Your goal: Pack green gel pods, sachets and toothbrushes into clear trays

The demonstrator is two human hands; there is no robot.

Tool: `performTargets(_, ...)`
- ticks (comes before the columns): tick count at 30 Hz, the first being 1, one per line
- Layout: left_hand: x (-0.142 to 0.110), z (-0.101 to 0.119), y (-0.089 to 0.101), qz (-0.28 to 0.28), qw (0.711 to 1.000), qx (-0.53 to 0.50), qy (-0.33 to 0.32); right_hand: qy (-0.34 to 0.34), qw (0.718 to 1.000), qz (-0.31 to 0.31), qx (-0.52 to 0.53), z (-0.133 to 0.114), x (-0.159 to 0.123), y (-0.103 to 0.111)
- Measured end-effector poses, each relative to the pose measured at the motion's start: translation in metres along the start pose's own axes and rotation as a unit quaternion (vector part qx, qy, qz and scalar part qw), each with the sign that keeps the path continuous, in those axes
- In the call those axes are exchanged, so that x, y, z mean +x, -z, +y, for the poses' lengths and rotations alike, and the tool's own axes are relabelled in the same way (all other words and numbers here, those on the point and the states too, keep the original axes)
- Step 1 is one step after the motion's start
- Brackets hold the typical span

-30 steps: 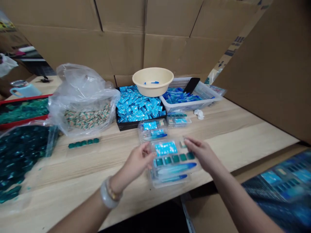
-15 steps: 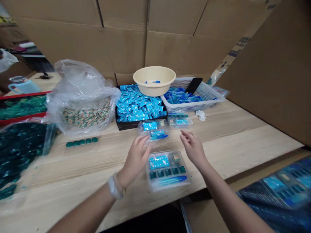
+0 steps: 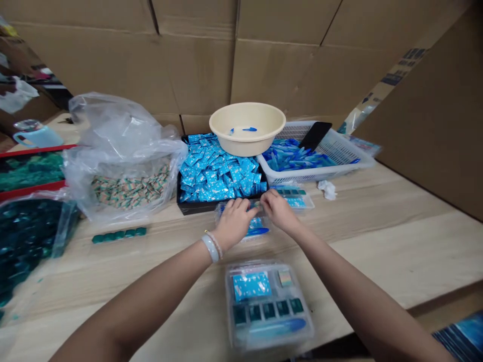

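Observation:
My left hand [image 3: 237, 221], with a bracelet at the wrist, is closed over the left side of a clear plastic case [image 3: 260, 238] at the table's middle. My right hand [image 3: 278, 210] pinches at that case's far right edge; its fingertips are partly hidden. The case holds blue packets and a blue pen-like piece, partly covered by my hands. Closer to me, a filled clear case [image 3: 229, 301] contains a blue packet [image 3: 252, 285], a small striped block [image 3: 285, 277], a row of dark green squares [image 3: 268, 310] and a blue pen-like piece [image 3: 277, 328].
A black box [image 3: 188, 207] of blue packets stands behind my hands. A cream basin [image 3: 247, 148] rests over it and the white basket [image 3: 302, 176] of blue pieces. Leftward are a plastic bag [image 3: 75, 201] of striped blocks, dark green pieces [image 3: 30, 231] and crumpled tissue [image 3: 326, 190] rightward.
Both hands have moved forward from above the near filled case to the case behind it, and their fingers have closed there. The view has shifted, so the near case appears lower.

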State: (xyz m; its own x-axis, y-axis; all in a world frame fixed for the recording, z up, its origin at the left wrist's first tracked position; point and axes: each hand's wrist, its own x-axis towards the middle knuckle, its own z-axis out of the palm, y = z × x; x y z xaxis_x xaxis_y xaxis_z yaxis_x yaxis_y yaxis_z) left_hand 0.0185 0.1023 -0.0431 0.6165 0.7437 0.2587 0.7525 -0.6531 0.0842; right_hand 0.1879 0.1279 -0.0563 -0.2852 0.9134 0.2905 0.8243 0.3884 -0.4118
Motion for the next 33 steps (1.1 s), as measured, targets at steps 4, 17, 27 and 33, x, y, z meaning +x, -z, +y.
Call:
performTargets(4,0.008,0.001,0.0,-0.018,0.999,0.025,-0.024,0.005,0.999,-0.047,-0.026,0.0,0.007,0.004)
performTargets(17,0.007,0.0,-0.005,-0.015,0.998,0.042,-0.045,0.026,0.992,-0.082,-0.094,0.0,0.005,0.006)
performTargets(27,0.007,0.001,-0.008,-0.008,0.998,0.044,-0.043,0.088,0.968,-0.129,-0.199,-0.005,0.006,0.009)
performTargets(33,0.005,0.0,-0.008,-0.009,0.998,0.044,-0.044,0.055,0.995,-0.076,-0.028,0.007,0.011,0.014)
